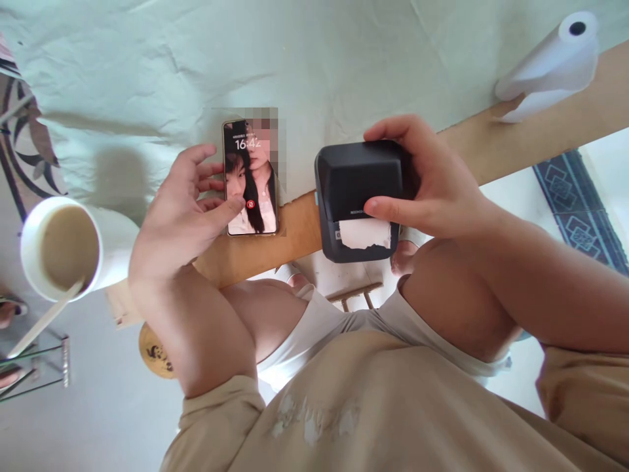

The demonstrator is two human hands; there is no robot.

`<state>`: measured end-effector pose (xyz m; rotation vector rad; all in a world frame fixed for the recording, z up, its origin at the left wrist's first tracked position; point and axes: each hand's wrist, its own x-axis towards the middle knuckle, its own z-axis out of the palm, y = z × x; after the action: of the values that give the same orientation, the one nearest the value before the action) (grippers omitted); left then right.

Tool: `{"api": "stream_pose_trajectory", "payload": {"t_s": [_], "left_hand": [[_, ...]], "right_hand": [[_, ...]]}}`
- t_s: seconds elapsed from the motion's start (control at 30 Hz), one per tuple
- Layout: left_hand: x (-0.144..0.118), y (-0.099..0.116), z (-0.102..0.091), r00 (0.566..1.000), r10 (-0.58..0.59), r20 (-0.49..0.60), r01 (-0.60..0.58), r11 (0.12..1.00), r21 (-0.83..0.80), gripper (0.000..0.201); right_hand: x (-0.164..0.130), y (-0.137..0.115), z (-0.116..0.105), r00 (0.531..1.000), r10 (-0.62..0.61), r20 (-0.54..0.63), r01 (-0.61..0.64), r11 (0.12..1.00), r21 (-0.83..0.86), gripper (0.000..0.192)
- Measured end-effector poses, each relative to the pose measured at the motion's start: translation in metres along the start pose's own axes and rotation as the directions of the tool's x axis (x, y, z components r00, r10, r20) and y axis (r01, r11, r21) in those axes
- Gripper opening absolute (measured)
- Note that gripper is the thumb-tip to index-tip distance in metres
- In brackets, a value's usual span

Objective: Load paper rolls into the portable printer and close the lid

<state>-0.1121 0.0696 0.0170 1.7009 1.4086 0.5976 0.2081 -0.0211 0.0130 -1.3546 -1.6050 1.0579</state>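
My right hand [432, 190] grips a small black label printer [361, 177] from its right side, thumb on top and a finger along the far edge. A torn white paper strip [366, 233] sticks out at the printer's near side. To its left, my left hand [189, 196] is closed at the left edge of a smartphone [251, 190], thumb over the lower part of the lit screen. The screen shows a lock screen with the time 16:42. Whether the phone rests on the table or is slightly raised, I cannot tell.
A table with a pale green cover [334, 59] lies ahead, its wooden edge [295, 226] bare. A white cup [115, 242] of brownish liquid with a spoon [46, 318] stands at left. At far right is a white paper roll [545, 59]. Below are my legs and a round stool [154, 351].
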Motion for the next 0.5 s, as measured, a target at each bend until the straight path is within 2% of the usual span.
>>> {"api": "stream_pose_trajectory", "payload": {"t_s": [0.13,0.5], "left_hand": [[0.0051,-0.0104,0.0015,0.999,0.028,-0.047,-0.032,0.995,-0.091,0.091],[0.0072,-0.0097,0.0043,0.999,0.042,0.025,-0.042,0.999,0.012,0.096]], "right_hand": [[0.0005,0.0056,0.0002,0.999,-0.032,-0.004,0.032,0.999,0.001,0.065],[-0.0002,0.0074,0.0017,0.999,-0.031,-0.02,0.031,1.0,0.0,0.066]]}}
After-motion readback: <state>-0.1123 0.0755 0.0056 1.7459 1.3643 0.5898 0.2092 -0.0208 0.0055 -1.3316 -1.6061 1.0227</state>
